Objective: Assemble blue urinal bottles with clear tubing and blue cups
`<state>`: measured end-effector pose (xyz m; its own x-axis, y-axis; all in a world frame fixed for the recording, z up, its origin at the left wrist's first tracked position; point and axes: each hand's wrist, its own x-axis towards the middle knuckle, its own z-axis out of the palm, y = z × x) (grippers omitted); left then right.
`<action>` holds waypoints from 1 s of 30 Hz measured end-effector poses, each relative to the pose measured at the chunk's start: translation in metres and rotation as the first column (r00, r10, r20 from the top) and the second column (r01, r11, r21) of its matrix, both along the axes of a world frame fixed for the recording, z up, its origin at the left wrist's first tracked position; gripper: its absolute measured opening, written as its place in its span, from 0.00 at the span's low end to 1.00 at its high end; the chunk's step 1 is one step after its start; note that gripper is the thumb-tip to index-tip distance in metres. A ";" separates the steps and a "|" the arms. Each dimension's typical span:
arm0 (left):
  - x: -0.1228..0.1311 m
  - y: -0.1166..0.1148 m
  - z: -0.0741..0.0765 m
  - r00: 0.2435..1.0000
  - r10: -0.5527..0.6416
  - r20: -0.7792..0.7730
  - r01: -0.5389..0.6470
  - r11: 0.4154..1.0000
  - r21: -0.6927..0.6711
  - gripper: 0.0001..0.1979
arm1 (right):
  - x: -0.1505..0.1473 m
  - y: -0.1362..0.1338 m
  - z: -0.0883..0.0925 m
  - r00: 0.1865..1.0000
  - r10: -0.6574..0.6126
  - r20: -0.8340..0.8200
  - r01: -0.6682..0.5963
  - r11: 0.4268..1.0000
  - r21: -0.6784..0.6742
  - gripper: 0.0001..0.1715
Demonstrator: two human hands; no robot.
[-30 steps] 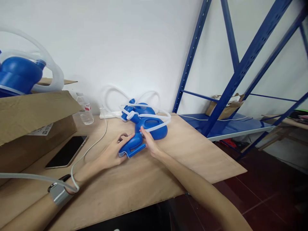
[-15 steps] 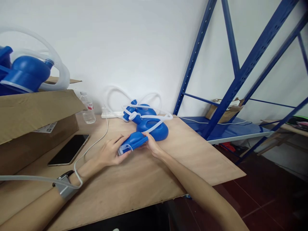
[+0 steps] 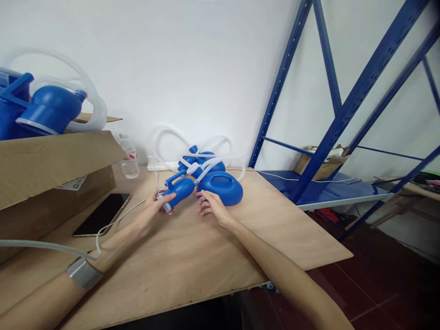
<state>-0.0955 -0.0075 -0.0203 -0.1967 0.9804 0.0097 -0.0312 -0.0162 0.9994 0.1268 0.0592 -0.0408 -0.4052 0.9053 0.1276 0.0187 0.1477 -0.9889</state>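
A blue plastic funnel piece (image 3: 178,188) with a white rim is lifted a little off the wooden table (image 3: 213,256), and my left hand (image 3: 154,208) is closed round its rim end. It joins by a white tube (image 3: 209,164) to a flat blue container (image 3: 222,188) lying on the table. My right hand (image 3: 209,205) rests just in front of that container with fingers loosely spread and nothing in them. A second blue container (image 3: 202,158) with coiled white tubing lies behind, by the wall.
A large cardboard box (image 3: 51,169) at the left holds more blue containers (image 3: 48,110) with tubes. A black phone (image 3: 103,213) with a white cable and a water bottle (image 3: 129,158) lie near it. Blue metal shelving (image 3: 330,123) stands at the right, past the table's edge.
My left hand has lifted the funnel piece and swung it to the left, rim toward me. My right hand has let go of it and opened in front of the flat container.
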 end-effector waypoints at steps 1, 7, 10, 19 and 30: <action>-0.004 -0.001 -0.001 0.998 0.023 -0.053 -0.022 1.000 0.011 0.33 | 0.003 -0.002 0.003 0.993 -0.036 0.111 0.016 0.985 0.170 0.22; -0.020 -0.013 -0.002 0.931 -0.021 -0.364 0.096 0.977 0.191 0.33 | 0.004 -0.010 0.031 0.833 -0.347 0.431 -0.280 0.408 0.869 0.32; -0.019 -0.019 0.003 0.904 -0.022 -0.428 0.166 0.939 0.302 0.32 | -0.008 -0.006 0.037 0.794 -0.346 0.500 -0.405 0.313 0.859 0.44; -0.013 -0.032 -0.007 0.929 0.154 -0.336 0.018 0.888 0.459 0.26 | -0.031 -0.013 0.012 0.703 -0.414 0.578 -0.337 0.522 0.783 0.48; -0.018 -0.036 -0.016 0.845 0.173 -0.507 0.244 0.719 0.651 0.39 | -0.032 -0.034 0.009 0.843 -0.284 0.458 -0.251 0.545 0.800 0.48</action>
